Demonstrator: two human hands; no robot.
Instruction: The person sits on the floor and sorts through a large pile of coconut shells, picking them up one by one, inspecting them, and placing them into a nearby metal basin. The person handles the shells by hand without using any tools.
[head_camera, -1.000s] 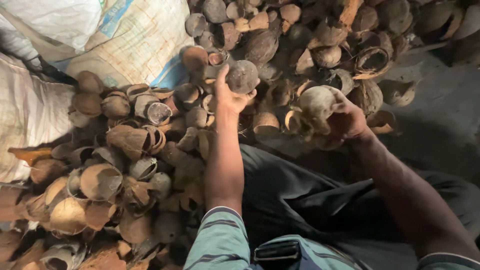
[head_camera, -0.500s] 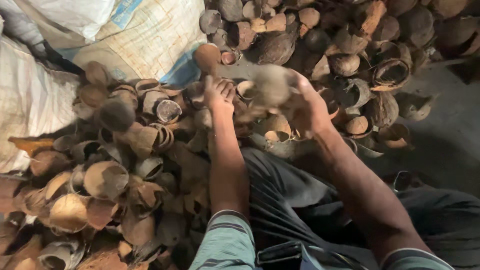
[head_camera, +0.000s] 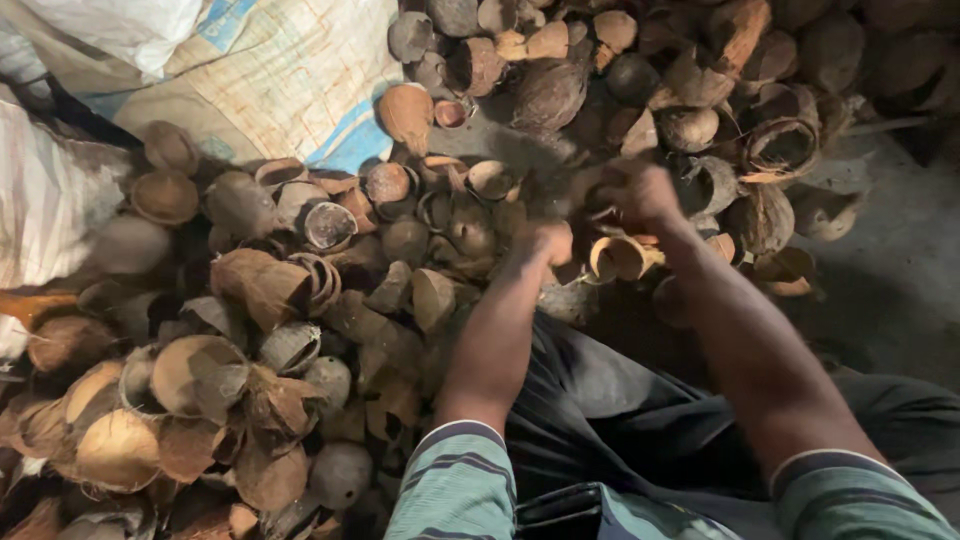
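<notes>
My left hand (head_camera: 547, 241) and my right hand (head_camera: 640, 193) are close together low over a heap of coconut shells (head_camera: 300, 300). Both are blurred by motion with the fingers curled. A dark smeared shape (head_camera: 578, 188) lies between them, and I cannot tell whether either hand grips it. A pale open half shell (head_camera: 617, 258) sits just below my right hand, beside my left knuckles. Both forearms reach forward from striped green sleeves.
Brown husked shells and halves are piled at left and across the top. Woven sacks (head_camera: 240, 70) lie at the upper left, another white sack (head_camera: 50, 190) at the left edge. Dark cloth over my lap (head_camera: 600, 400) fills the bottom centre. Bare grey floor (head_camera: 900, 270) is at right.
One second ago each hand held up a coconut shell, apart. They came together half a second ago and have now dropped lower toward the pile, both blurred.
</notes>
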